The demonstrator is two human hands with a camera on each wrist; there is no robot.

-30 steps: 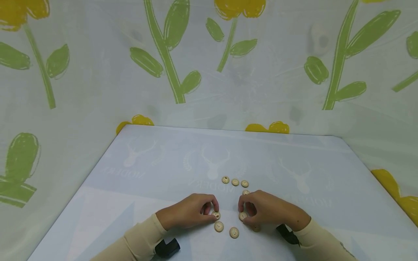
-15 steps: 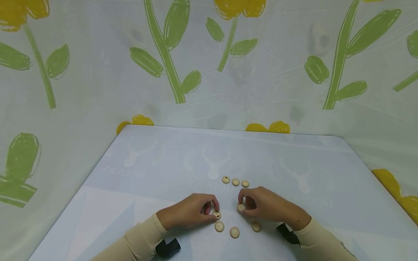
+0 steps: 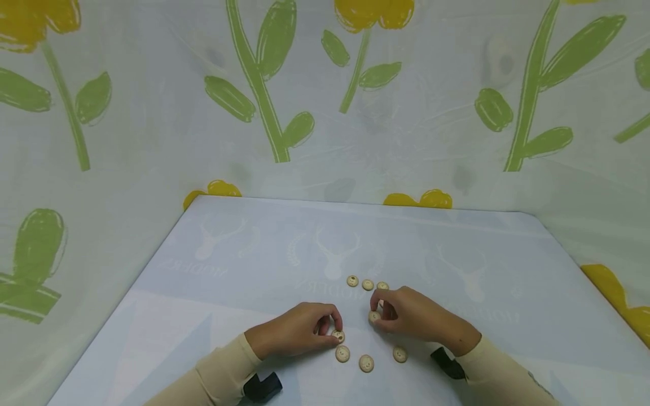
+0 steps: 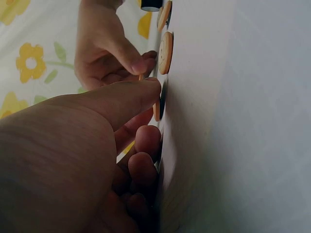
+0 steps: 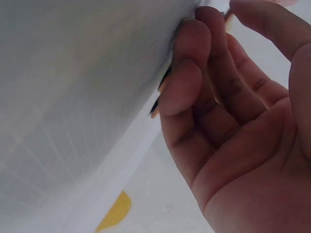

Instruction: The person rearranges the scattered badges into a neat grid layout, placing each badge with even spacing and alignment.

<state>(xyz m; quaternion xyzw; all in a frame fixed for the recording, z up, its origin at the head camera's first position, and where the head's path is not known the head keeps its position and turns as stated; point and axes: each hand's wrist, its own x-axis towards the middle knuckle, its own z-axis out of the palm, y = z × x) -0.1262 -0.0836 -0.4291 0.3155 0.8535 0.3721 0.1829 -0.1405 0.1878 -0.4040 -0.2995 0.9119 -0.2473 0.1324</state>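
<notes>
My left hand (image 3: 297, 332) rests low on the table, pinching a round wooden button (image 3: 338, 336) between thumb and index finger. That button's edge (image 4: 157, 111) shows below the thumb in the left wrist view. Opposite, my right hand (image 3: 418, 317) pinches another wooden button (image 3: 374, 317), tilted between thumb and index finger; only a sliver of it (image 5: 229, 15) appears in the right wrist view. Just beyond the right fingertips lies a row of three buttons (image 3: 368, 285), and one more is mostly hidden behind the fingers. Nearer me are three buttons, one (image 3: 342, 354) close below my left fingertips.
Together the buttons form a rough ring, with one (image 3: 366, 363) at the front and one (image 3: 400, 354) below my right hand. The pale table (image 3: 244, 237) bears faint deer prints. A flower-patterned cloth (image 3: 172, 113) hangs behind. Black wrist straps (image 3: 262, 387) sit under both wrists.
My right hand has moved away from me with its button, from beside the front right button toward the back row, uncovering that front right button. The left hand keeps its pinch in place.
</notes>
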